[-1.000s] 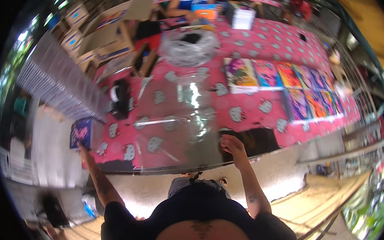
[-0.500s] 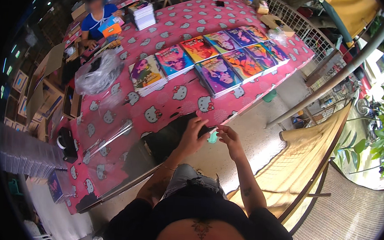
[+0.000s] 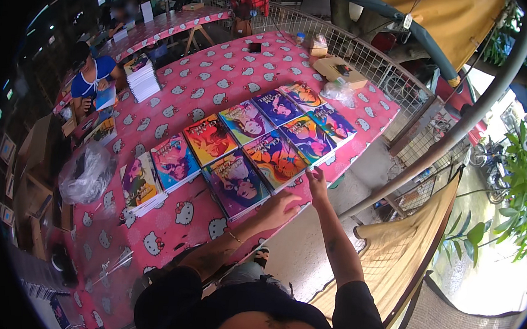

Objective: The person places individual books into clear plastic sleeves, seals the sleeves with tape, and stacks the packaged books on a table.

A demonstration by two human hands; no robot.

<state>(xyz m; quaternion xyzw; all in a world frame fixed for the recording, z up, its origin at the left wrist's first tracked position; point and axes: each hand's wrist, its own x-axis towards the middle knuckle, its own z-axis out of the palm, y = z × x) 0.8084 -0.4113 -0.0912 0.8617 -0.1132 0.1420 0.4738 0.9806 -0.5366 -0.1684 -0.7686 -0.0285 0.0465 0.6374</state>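
Left hand (image 3: 282,209) flat and open, fingers spread, resting at the near edge of the pink patterned desk (image 3: 220,80), touching the lower corner of a purple-covered book stack (image 3: 236,183); that stack's long axis running away from the hand toward upper left. Right hand (image 3: 317,183) open too, fingertips just beside the orange-covered book stack (image 3: 276,158), itself lying parallel, just beyond.

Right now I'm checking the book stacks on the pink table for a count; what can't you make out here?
- Head view: stack heights, too small; books seen from above.
- Left hand palm hidden; contact unclear.
- Right hand fingertips blurred.
- Clear bag contents indistinct.
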